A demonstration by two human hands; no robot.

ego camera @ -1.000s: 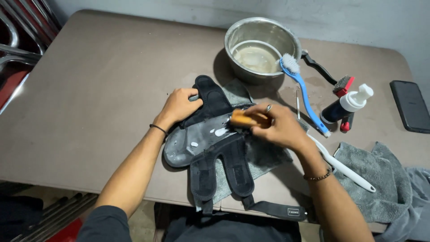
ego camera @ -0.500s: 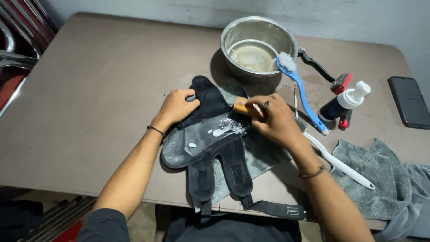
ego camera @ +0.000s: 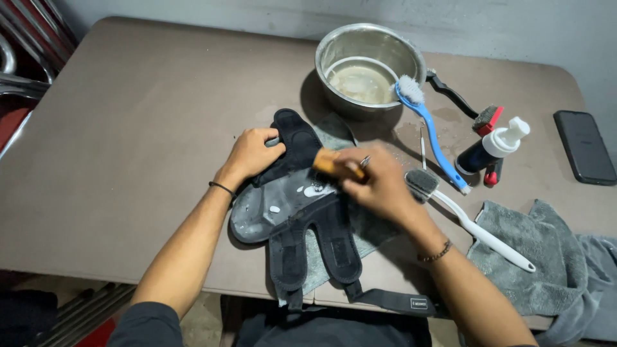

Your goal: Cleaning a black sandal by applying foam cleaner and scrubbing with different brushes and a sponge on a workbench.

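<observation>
The sandal (ego camera: 283,205) lies sole-up on a grey cloth (ego camera: 334,250) near the table's near edge (ego camera: 160,270), with its black straps hanging over that edge. The left hand (ego camera: 252,153) is closed on the sandal's far strap. The right hand (ego camera: 376,183) grips a wooden-handled brush (ego camera: 328,164) against the wet sole. Open tabletop lies to the left and far left; the right side is crowded. One steel bowl (ego camera: 369,61) stands far. Three other brushes: blue (ego camera: 427,132), white (ego camera: 475,228), black-and-red (ego camera: 466,106). One dark bottle (ego camera: 491,148) with white cap, one phone (ego camera: 585,148), one grey towel (ego camera: 546,257) at the right.
</observation>
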